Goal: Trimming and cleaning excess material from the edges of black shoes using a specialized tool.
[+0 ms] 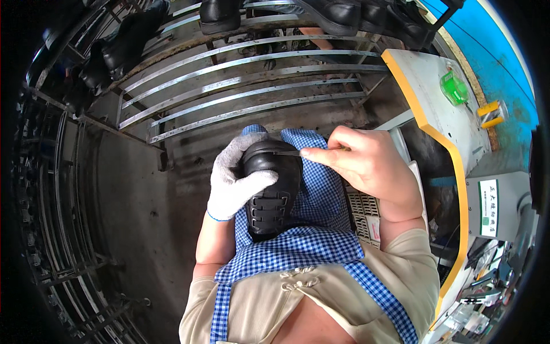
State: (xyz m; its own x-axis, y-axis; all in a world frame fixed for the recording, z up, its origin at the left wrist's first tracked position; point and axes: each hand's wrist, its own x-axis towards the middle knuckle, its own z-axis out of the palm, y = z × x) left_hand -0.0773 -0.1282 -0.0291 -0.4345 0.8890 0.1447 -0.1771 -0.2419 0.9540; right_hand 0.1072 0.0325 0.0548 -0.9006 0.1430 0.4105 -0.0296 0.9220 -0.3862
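Note:
A black leather shoe (pixel 285 182) with straps or lacing across its upper rests on my lap, over the blue checked apron (pixel 326 186). Its rounded toe points away from me. My left hand (pixel 232 175), in a pale grey knit glove, is closed around the left side of the toe, the thumb pressed on top. In my bare right hand (pixel 369 163) is a thin, pointed metal tool (pixel 286 153), pinched with the forefinger stretched along it. The tool's tip touches the toe near a seam or crease. My fingers hide its handle.
Beyond my knees stands a metal rack (pixel 258 77), with several black shoes (pixel 220 16) on its upper level. To the right is a white worktable (pixel 427 86) edged in yellow, holding a green container (pixel 454 89) and a yellow roll (pixel 491 114). A grey machine (pixel 504 203) sits farther right.

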